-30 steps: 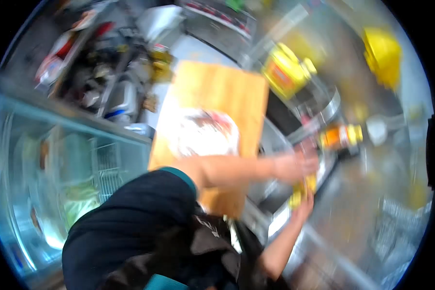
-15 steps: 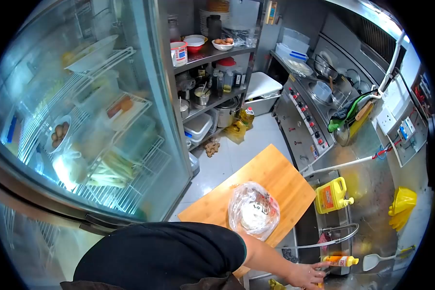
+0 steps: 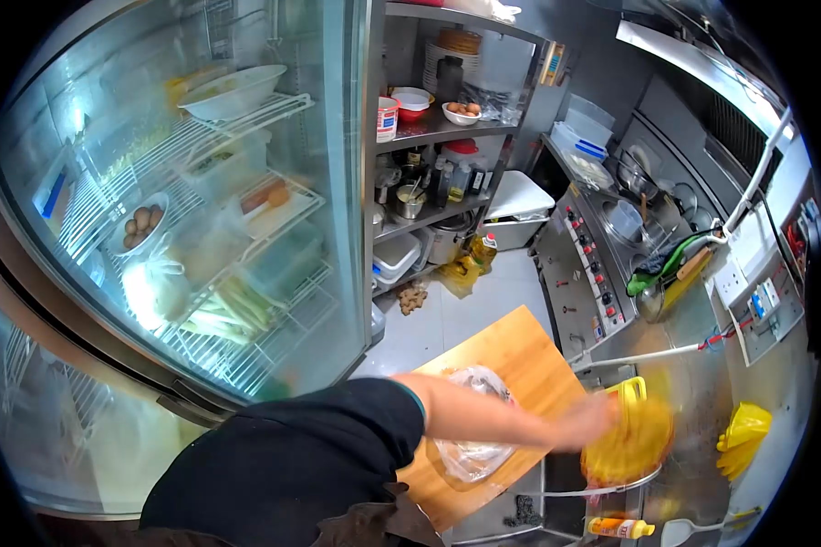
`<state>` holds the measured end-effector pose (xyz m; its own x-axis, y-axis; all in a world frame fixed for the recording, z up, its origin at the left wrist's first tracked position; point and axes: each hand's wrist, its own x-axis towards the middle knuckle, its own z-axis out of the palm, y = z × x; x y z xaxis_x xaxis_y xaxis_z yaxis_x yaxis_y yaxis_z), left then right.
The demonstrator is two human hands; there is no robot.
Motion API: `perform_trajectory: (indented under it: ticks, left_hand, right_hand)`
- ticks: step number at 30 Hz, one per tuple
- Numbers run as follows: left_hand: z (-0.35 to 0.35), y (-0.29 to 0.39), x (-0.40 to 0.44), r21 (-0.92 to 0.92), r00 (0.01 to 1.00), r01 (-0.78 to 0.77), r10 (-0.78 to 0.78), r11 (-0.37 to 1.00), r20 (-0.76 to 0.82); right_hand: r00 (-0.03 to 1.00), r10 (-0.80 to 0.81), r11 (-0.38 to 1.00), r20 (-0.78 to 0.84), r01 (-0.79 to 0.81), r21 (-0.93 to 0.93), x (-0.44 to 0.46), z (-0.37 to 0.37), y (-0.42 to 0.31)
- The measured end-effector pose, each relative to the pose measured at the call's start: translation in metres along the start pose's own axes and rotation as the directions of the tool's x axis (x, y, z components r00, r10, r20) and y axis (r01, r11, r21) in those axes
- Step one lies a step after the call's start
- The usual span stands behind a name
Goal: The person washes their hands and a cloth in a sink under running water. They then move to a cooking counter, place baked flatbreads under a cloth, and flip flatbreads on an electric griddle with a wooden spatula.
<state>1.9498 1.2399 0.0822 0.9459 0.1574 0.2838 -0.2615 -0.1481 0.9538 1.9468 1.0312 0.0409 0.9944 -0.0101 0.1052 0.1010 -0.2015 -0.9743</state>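
Note:
My left hand [image 3: 586, 422] reaches out to the right over the sink edge, smeared by motion. It seems closed on a round yellow thing [image 3: 625, 447], too blurred to name, with a reddish-brown lower rim. Behind that thing a yellow jug [image 3: 631, 390] partly shows. Beneath my forearm, a clear printed plastic bag [image 3: 472, 460] with something white in it lies on the wooden board [image 3: 520, 356]. The forearm covers part of the bag. My right hand is out of view.
A glass-door fridge [image 3: 337, 228] stands on the left, food on its racks. Steel shelves [image 3: 447, 132] and a stove [image 3: 593, 264] are at the back. By the sink [image 3: 493, 524] lie a yellow bottle [image 3: 620, 528] and white spatula [image 3: 677, 531]. Yellow gloves [image 3: 744, 438] hang right.
My left hand has moved up from beside the yellow bottle at lower right, and the round yellow thing has come into view with it. My forearm now crosses the bag. The camera view has shifted.

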Motion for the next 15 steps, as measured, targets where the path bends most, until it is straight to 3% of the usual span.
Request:
perform_trajectory:
  ticks: [1,2,3,4,6,7,8,11,13,15]
  left_hand:
    - [-0.029,-0.031,0.033,-0.17,0.994,-0.034,0.015,0.985,-0.112]
    - [-0.049,-0.074,0.076,-0.358,0.945,-0.234,0.125,0.904,-0.302]
    - [-0.113,-0.034,0.081,-0.243,0.906,-0.132,0.018,0.961,-0.422]
    - [-0.164,-0.086,0.141,-0.505,0.897,-0.152,-0.096,0.849,-0.431]
    - [-0.283,-0.049,0.177,-0.577,0.809,-0.289,-0.127,0.764,-0.574]
    - [-0.351,-0.053,0.199,-0.605,0.793,-0.198,-0.236,0.771,-0.561]
    - [-0.398,-0.039,0.208,-0.604,0.725,-0.216,-0.289,0.767,-0.626]
    - [-0.506,0.011,0.196,-0.489,0.368,-0.244,-0.386,0.838,-0.846]
    - [-0.55,0.034,0.188,-0.443,0.157,-0.186,-0.419,0.877,-0.894]
    - [-0.584,0.042,0.187,-0.433,0.032,-0.148,-0.434,0.889,-0.9]
  right_hand:
    - [0.999,0.007,1.0,0.034,-0.007,-0.002,0.004,0.015,0.001]
    - [0.998,0.018,1.0,0.065,-0.018,-0.004,0.005,0.027,0.003]
    - [0.995,0.035,0.999,0.088,-0.034,-0.009,0.006,0.039,0.007]
    - [0.992,0.056,0.998,0.111,-0.054,-0.018,0.006,0.05,0.012]
    - [0.983,0.11,0.993,0.15,-0.104,-0.046,0.005,0.069,0.023]
    - [0.977,0.14,0.989,0.163,-0.131,-0.062,0.005,0.076,0.03]
    - [0.969,0.172,0.984,0.175,-0.16,-0.081,0.004,0.083,0.038]
    - [0.948,0.262,0.961,0.181,-0.239,-0.138,0.001,0.096,0.057]
    - [0.933,0.317,0.942,0.169,-0.289,-0.172,0.0,0.1,0.069]
    - [0.915,0.374,0.917,0.153,-0.341,-0.207,-0.003,0.101,0.08]
